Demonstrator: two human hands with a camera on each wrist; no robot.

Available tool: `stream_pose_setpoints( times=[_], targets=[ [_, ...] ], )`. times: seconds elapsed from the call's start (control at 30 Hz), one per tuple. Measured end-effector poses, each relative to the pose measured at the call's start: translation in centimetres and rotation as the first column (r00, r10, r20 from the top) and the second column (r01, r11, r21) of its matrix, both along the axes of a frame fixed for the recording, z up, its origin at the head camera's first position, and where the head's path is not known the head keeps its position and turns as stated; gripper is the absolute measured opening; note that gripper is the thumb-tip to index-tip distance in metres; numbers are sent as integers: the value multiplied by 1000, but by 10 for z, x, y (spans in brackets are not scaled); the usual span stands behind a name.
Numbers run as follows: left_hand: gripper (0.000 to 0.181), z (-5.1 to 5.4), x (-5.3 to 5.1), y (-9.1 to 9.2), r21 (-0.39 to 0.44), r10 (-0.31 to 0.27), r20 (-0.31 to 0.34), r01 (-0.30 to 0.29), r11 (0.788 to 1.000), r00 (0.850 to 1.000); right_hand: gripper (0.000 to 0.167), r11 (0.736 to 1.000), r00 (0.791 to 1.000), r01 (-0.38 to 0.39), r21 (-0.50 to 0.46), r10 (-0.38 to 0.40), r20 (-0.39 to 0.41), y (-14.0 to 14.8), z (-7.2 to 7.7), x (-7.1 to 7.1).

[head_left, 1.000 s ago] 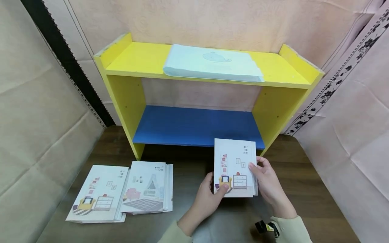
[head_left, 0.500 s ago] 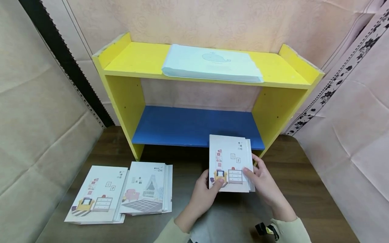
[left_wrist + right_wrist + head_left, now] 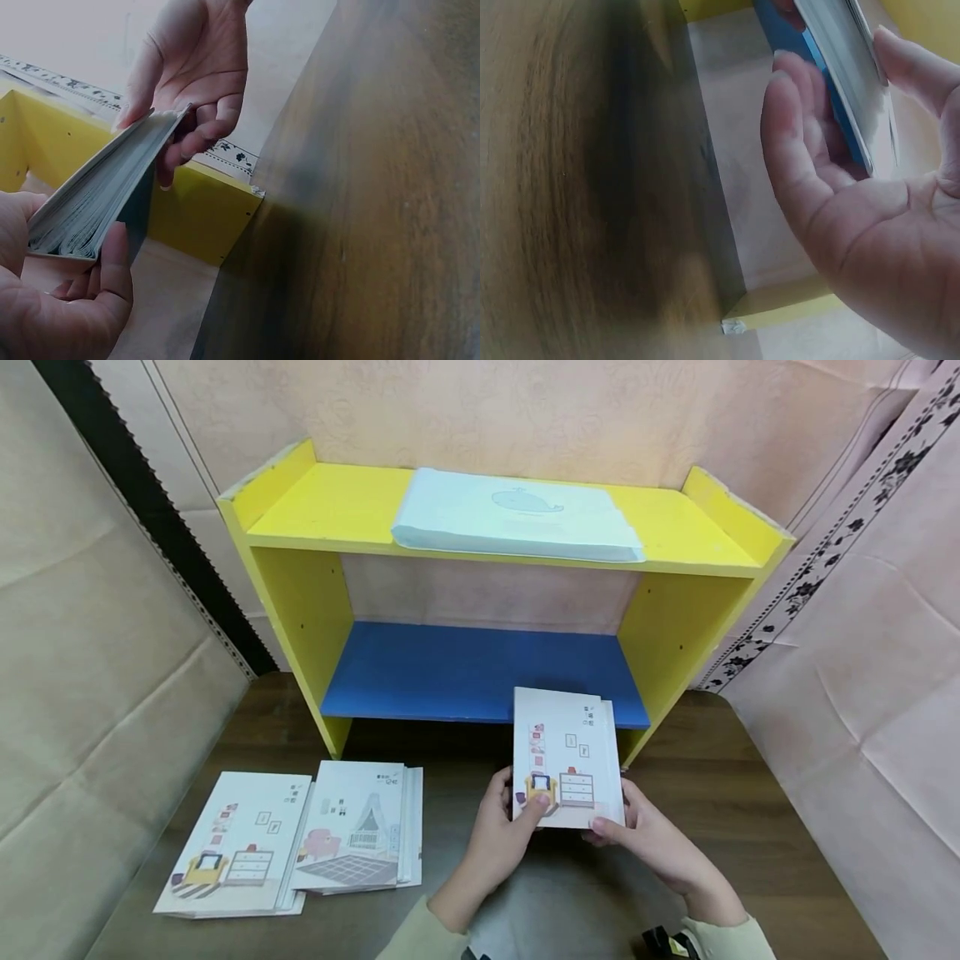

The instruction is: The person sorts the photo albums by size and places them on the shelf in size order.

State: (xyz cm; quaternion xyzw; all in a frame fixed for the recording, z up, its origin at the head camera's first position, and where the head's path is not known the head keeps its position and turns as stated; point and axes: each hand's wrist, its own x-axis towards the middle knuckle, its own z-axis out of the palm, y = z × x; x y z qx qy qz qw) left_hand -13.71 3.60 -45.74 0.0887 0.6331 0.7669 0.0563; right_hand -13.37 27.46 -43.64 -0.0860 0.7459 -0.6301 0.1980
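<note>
A white photo album [image 3: 561,735] with a drawn armchair and drawers on its cover is held up before the shelf. My left hand [image 3: 497,839] grips its lower left side, thumb on the cover. At the lower right corner my right hand [image 3: 654,847] pinches it, thumb in front and fingers behind. In the left wrist view, the album's page edges [image 3: 105,187] show as a thick, slightly wavy stack between the covers. Two more piles lie on the table: a left album [image 3: 232,835] with a similar cover, and beside it an album [image 3: 356,827] with a tent drawing.
Behind the hands stands a yellow shelf unit [image 3: 288,643] with a blue lower board [image 3: 480,664]. A pale blue packet [image 3: 517,518] with a whale drawing lies on its top. Light cloth walls [image 3: 112,735] enclose the brown wooden table [image 3: 765,827].
The album has moved slightly left and up. My right hand has slid down from the album's right edge to its lower right corner. The left hand keeps its grip.
</note>
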Motion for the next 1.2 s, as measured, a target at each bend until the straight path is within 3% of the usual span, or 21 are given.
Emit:
stream_pose_setpoints(
  times=[0.2, 0.43, 0.63, 0.87, 1.2],
  targets=[
    [54, 7, 1, -4, -45, -17, -47, 15, 999, 999, 66, 1000, 1000, 23, -17, -24, -5, -2, 2, 2],
    [56, 19, -1, -12, -99, -164, -51, 158, 982, 985, 56, 990, 991, 131, -53, -133, -33, -3, 4, 2],
    [57, 21, -4, -13, -55, -232, -79, 229, 972, 969, 49, 986, 984, 145, -84, -153, -94, -1, 4, 3],
    [49, 20, -7, -8, 17, -225, -84, 227, 974, 971, 49, 958, 963, 246, -150, -259, -77, 0, 4, 3],
    [54, 30, -11, 0, 161, -264, -15, 263, 951, 964, 44, 912, 943, 305, -274, -330, -50, 5, 8, 3]
  ],
)
